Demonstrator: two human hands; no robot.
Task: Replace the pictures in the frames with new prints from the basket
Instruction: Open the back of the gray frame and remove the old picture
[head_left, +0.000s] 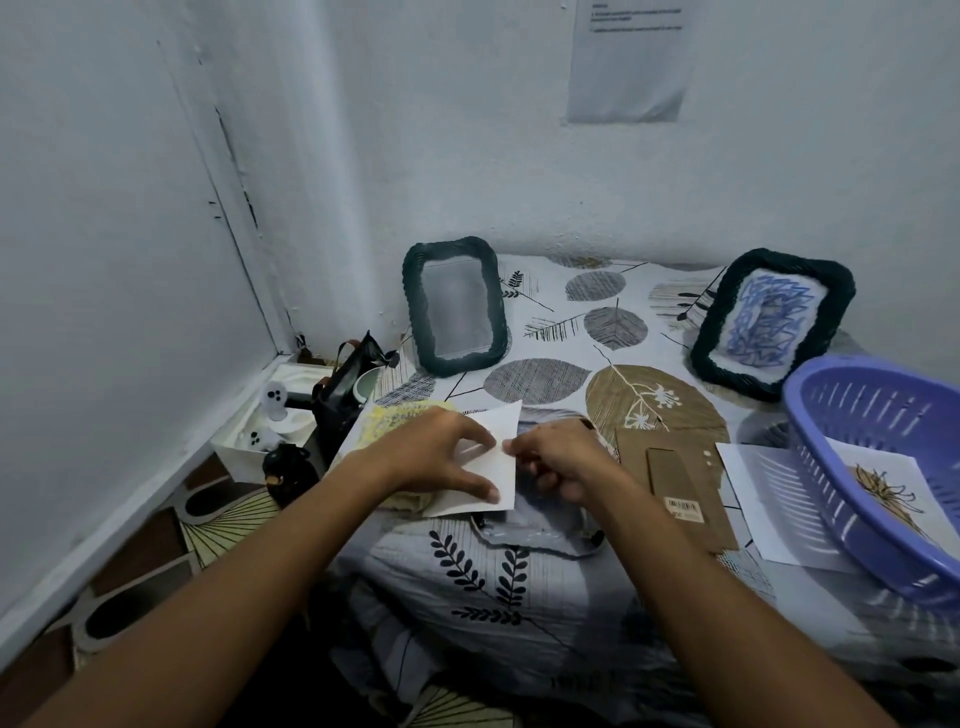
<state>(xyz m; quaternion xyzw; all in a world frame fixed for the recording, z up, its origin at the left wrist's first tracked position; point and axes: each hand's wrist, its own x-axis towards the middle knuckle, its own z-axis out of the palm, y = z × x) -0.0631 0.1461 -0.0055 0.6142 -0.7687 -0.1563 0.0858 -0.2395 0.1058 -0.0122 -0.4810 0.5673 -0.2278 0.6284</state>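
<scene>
Both hands meet at the bed's left edge: the left hand spreads wide over a white rectangular paper print, long axis toward the wall, the right hand pinching its right edge, purple plastic basket far right.

Left hand and right hand: bare, no rings, watch or gloves. Both forearms uncovered; no sleeve visible in frame.
</scene>
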